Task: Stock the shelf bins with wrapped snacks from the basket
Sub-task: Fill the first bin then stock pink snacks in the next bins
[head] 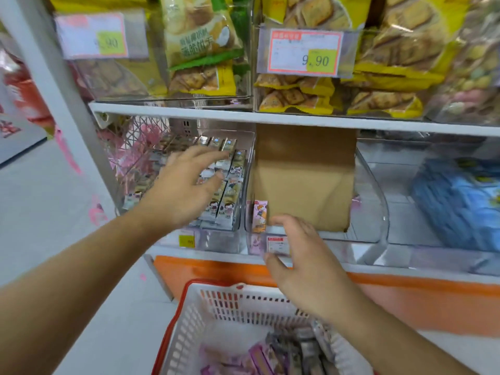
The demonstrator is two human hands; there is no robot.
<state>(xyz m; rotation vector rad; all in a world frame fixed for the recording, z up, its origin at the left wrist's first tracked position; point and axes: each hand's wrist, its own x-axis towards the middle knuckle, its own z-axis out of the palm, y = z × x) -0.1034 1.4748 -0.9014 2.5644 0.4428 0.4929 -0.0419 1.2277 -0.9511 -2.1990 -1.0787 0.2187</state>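
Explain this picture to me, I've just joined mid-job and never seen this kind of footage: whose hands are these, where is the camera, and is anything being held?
There is no machine here. One wide-angle camera sits on a person's head, looking forward and down, so both bare arms reach in from the bottom edge.

The left hand is spread open over the clear plastic bin on the left, which is packed with rows of small wrapped snack bars. The right hand is open at the front lip of the clear middle bin, which holds a brown cardboard sheet and one pink wrapped snack standing at its left end. Neither hand seems to hold anything.

Below, the white plastic basket with a red rim carries more wrapped snacks. The shelf above shows bagged yellow crackers with a 9.90 price tag.
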